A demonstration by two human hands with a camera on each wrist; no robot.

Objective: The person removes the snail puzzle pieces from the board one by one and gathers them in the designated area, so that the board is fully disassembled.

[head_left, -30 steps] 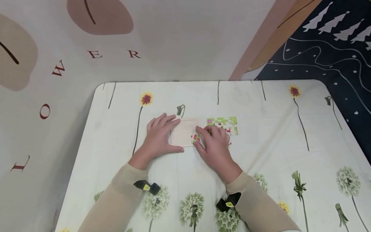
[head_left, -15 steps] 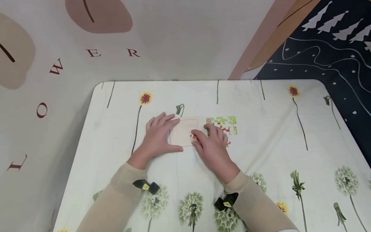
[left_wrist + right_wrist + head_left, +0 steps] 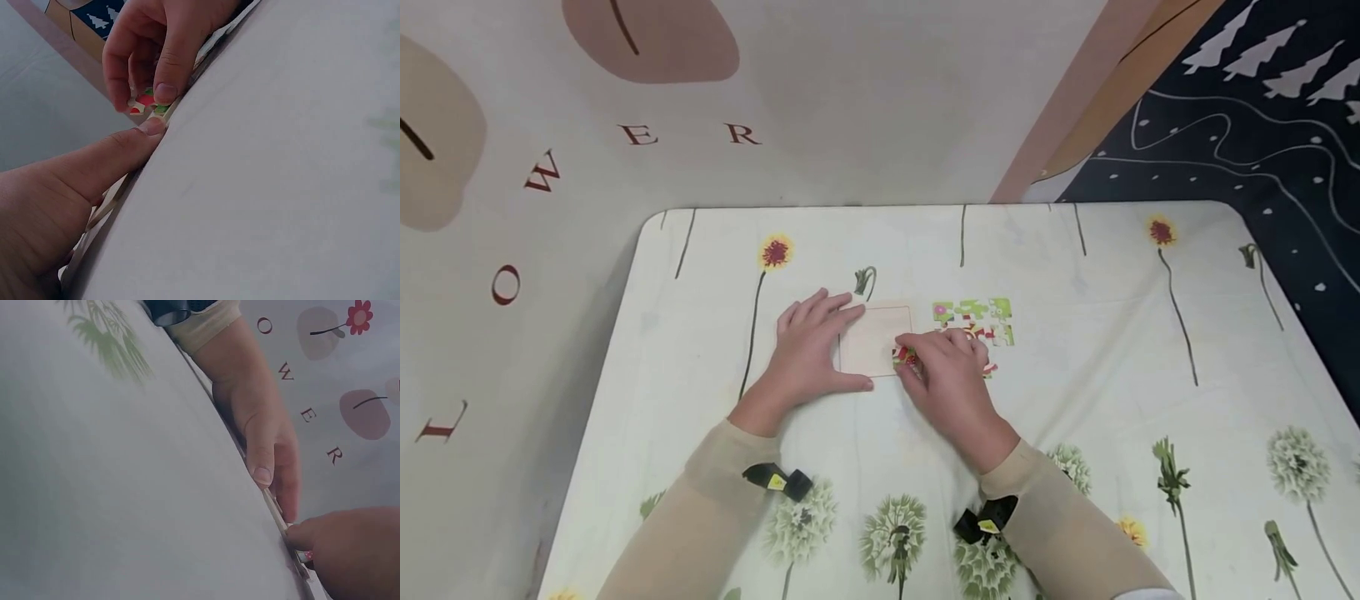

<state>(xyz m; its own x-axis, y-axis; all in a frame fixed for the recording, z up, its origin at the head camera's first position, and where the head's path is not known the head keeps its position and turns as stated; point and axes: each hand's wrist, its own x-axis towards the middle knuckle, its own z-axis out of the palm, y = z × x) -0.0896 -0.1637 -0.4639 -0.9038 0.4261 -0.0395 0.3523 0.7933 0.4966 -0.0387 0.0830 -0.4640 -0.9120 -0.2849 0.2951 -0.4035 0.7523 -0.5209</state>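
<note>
A pale puzzle board (image 3: 868, 342) with a thin red outline lies flat on the table. My left hand (image 3: 801, 350) is spread along its left side, thumb straight by the near edge and fingertips at the far edge. A small red and green puzzle piece (image 3: 903, 356) is at the board's lower right corner. My right hand (image 3: 951, 375) pinches this piece between thumb and index finger, partly covering it. In the left wrist view the piece (image 3: 147, 100) shows tilted between the fingertips, beside the left thumb (image 3: 119, 153). The right wrist view mostly hides it.
Several loose puzzle pieces (image 3: 973, 310), green, white and red, lie right of the board, some behind my right hand. A flower-print cloth (image 3: 1097, 317) covers the table. Its far edge meets a patterned wall (image 3: 865, 125).
My right index finger has moved left over the puzzle piece and closed towards the thumb. The other right fingers have drawn in. My left hand and the board stay where they were.
</note>
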